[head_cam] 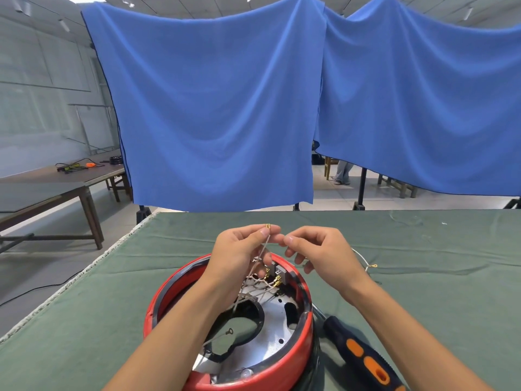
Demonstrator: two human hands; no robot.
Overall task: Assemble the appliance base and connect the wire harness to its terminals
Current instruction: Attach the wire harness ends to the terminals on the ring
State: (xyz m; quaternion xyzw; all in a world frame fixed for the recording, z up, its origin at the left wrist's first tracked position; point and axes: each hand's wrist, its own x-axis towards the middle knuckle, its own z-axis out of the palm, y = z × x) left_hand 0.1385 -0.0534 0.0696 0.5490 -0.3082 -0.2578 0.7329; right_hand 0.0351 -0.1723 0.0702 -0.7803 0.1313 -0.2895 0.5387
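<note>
On the green-covered bench (112, 277), close to the near edge, stood one round appliance base (282, 371) with a red outer wall, a black inner rim and a shiny metal plate inside that was pierced by a large dark opening and a few small holes. One wire harness (263, 283) of pale braided leads rose out of it; several brass terminals showed at the far side of the base, too tangled to count surely, and one lead with a ring end (230, 331) lay across the opening. Two hands worked just above the far rim. The left hand (239, 252) pinched a single lead between thumb and fingertips, its brass connector (268, 226) sticking up above them. The right hand (318, 249) had thumb and forefinger pressed together right beside that lead; whether they pinched anything I cannot tell. One screwdriver (363, 354) with a black and orange handle lay on the bench just right of the base. One loose wire with a ring terminal (374, 266) lay behind the right wrist. Two blue cloths (214, 108) hung behind the bench.
</note>
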